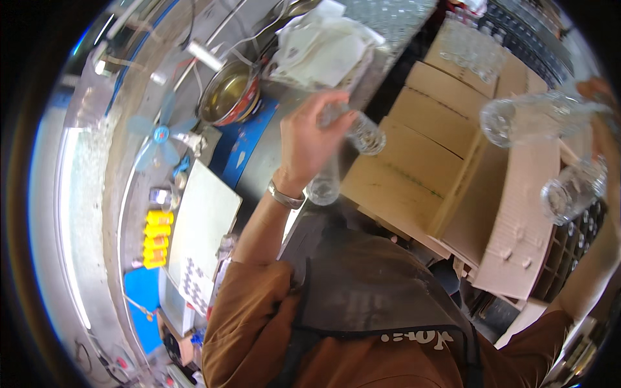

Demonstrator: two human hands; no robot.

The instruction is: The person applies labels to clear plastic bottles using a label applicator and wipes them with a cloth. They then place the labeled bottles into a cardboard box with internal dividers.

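My left hand [314, 139], with a metal bracelet at the wrist, is closed around clear glass bottles near the counter's edge. One bottle [367, 137] points its base to the right, and a second bottle [324, 186] hangs down below the palm. At the right rim, my right hand [601, 123] is partly cut off and closed on clear bottles too. The upper bottle [527, 120] lies nearly level over an open cardboard flap; the lower bottle [569, 193] tilts downward beside it. The bottle necks are mostly hidden by my fingers or blurred.
Cardboard boxes [414, 152] fill the right middle, with several clear bottles [469, 48] standing on the far one. A partitioned crate [572, 249] sits below the flap. Leftward are a pot of yellowish liquid [229, 94], a blue fan [160, 134], white cloths [326, 52] and yellow containers [157, 239].
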